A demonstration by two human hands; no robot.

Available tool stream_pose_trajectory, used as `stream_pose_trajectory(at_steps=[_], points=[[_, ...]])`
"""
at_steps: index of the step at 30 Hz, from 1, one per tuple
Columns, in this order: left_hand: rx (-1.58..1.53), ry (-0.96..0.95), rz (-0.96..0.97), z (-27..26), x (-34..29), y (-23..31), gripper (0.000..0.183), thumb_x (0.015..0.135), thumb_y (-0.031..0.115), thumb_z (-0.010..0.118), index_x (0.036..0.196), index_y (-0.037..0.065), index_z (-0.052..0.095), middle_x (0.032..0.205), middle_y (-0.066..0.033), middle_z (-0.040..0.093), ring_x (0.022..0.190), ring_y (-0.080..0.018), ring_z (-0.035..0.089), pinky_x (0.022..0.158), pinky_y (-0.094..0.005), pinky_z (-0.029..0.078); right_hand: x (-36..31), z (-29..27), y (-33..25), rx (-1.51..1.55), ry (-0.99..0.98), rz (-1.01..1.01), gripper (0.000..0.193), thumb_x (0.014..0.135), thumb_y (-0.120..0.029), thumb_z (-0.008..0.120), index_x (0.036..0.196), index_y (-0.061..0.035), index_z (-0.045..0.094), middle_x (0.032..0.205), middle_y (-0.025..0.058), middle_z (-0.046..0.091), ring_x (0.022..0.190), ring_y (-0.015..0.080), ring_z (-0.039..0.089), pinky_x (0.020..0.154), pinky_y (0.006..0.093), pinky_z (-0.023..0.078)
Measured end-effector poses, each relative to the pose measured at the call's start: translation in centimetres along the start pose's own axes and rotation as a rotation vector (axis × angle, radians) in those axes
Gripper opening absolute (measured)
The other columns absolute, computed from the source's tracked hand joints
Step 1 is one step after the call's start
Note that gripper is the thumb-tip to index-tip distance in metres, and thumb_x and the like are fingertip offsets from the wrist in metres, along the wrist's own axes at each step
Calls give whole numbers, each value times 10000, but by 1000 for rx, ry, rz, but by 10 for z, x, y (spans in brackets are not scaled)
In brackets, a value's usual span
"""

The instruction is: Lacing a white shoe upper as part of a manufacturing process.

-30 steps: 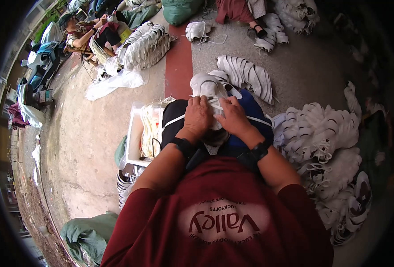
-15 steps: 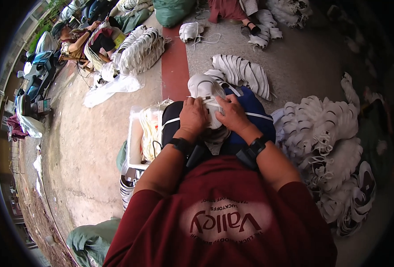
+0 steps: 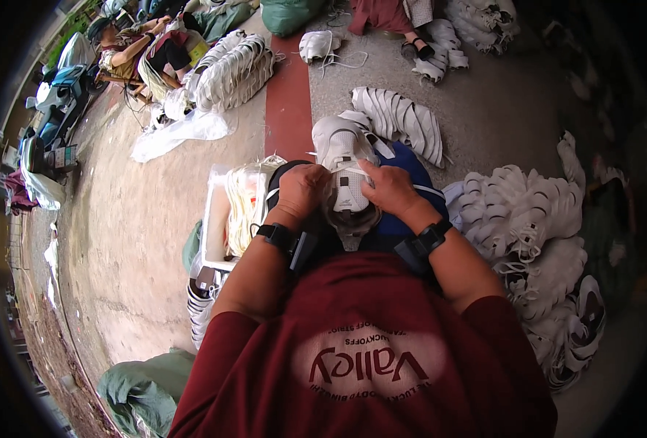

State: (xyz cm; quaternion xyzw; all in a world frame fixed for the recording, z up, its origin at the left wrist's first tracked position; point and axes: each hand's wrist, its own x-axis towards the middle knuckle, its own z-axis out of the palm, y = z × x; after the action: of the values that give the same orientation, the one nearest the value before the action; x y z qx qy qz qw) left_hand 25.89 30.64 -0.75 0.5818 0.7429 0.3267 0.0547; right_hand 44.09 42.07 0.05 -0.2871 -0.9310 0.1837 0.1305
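Observation:
A white shoe upper [image 3: 349, 191] with a mesh toe lies over my lap, its toe pointing away from me. White shoelace [image 3: 344, 168] crosses its throat near the middle. At the upper's left edge, my left hand [image 3: 301, 188] is closed with the lace pinched in its fingers. My right hand [image 3: 393, 190] is closed at the right edge, thumb and finger on the lace by the eyelets. The exact lace ends are hidden by the fingers. Under the upper lies dark blue cloth [image 3: 402, 230].
A white box [image 3: 212, 233] of pale laces [image 3: 243, 208] stands at my left. Shoe uppers are heaped at right [image 3: 521, 212], with a stacked row [image 3: 400, 120] ahead. Another person [image 3: 130, 55] sits far left near scooters [image 3: 57, 109]. A green sack [image 3: 144, 390] lies lower left.
My hands have drawn apart, the left one moving outward to the left and the right one slightly right. More of the upper's tongue shows between them. The view has shifted slightly.

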Motion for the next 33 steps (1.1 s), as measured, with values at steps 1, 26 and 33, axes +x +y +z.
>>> stream_pose_trajectory(at_steps=[1,26,33], points=[[-18,20,82,-1,2,-3,81,754,168,628,723,97,609,710,-89,612,712,-291,609,597,-372,482,1,-3,5,1,-2,-6,372,766,-259,606,1112,-123,589,691,148,549,674,327,574,635,422,475],[-287,39,-867,-225,-233,-256,86,784,110,699,784,29,669,620,21,584,528,-59,483,476,-219,392,-182,-238,296,-91,265,428,148,785,-102,518,784,44,541,678,151,542,637,218,543,616,321,413],[-149,-29,-1139,-234,-316,-286,88,774,103,698,754,20,678,577,-22,600,476,-86,530,424,-230,400,-266,-269,363,-118,283,464,158,726,-80,562,647,49,514,574,107,486,588,143,505,571,308,407]])
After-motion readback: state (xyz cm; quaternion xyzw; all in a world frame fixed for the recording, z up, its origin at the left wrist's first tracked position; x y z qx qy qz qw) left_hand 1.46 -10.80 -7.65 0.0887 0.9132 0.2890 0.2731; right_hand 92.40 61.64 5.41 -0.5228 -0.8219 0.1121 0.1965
